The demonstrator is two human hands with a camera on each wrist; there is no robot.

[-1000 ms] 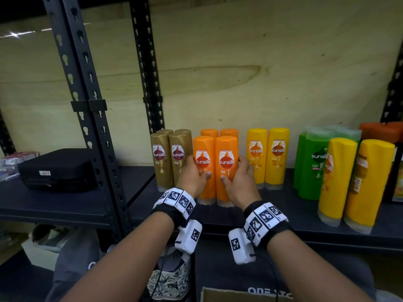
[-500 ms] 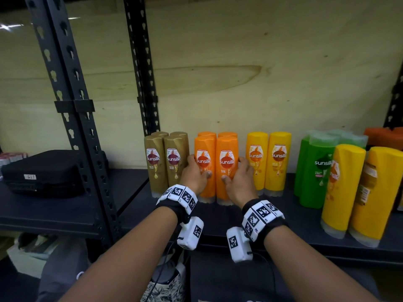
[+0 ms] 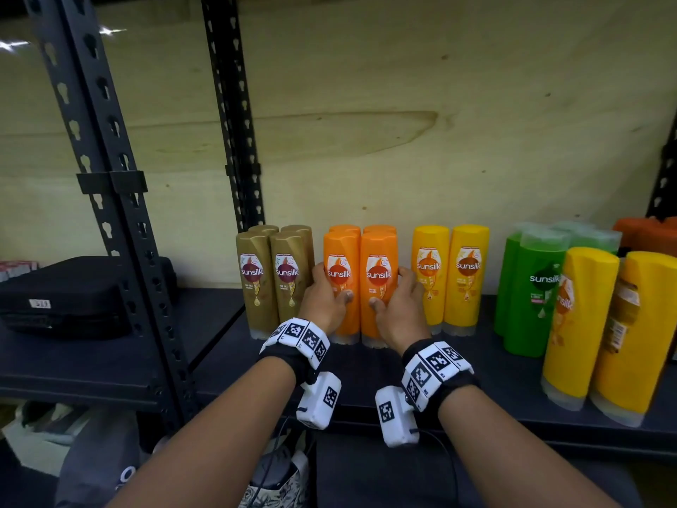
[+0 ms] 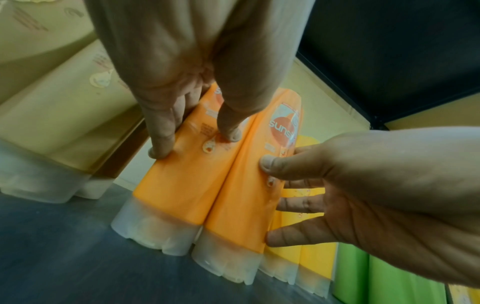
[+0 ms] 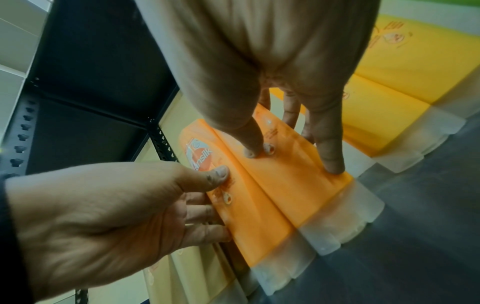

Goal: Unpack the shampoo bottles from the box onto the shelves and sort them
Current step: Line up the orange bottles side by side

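On the dark metal shelf (image 3: 366,383), between the gold bottles (image 3: 273,276) at left and the yellow bottles (image 3: 450,276) at right, stand the two front orange bottles (image 3: 361,284), upright on their caps and touching side by side, with two more orange ones just behind. The left hand (image 3: 324,302) wraps the left bottle, thumb on its face and fingers along its outer side; the right hand (image 3: 397,309) mirrors this on the right bottle. Each hand is thus curled round its own bottle.

The step looks to be squaring this pair into its colour group. It would go best with even inward pressure from both sides, so the two stay flush, and a slide along the shelf with the caps kept flat (a push up near the label would likely tip them, since they stand on narrow caps). The fingers (image 4: 161,142) on the outer sides sit in tight gaps beside the gold and yellow neighbours, so withdrawing straight toward the near edge should avoid knocking either row.

These bottles are smooth, glossy plastic, flattened ovals in section with rounded shoulders, probably slippery and slightly yielding to a squeeze. Their caps (image 4: 161,234) are frosted and translucent, ribbed along the lower rim. Farther right stand green bottles (image 3: 527,287), and nearer the edge larger yellow bottles (image 3: 608,324); behind all is a pale plywood back panel (image 3: 403,122). A black fabric case (image 3: 66,295) rests on the shelf at left.
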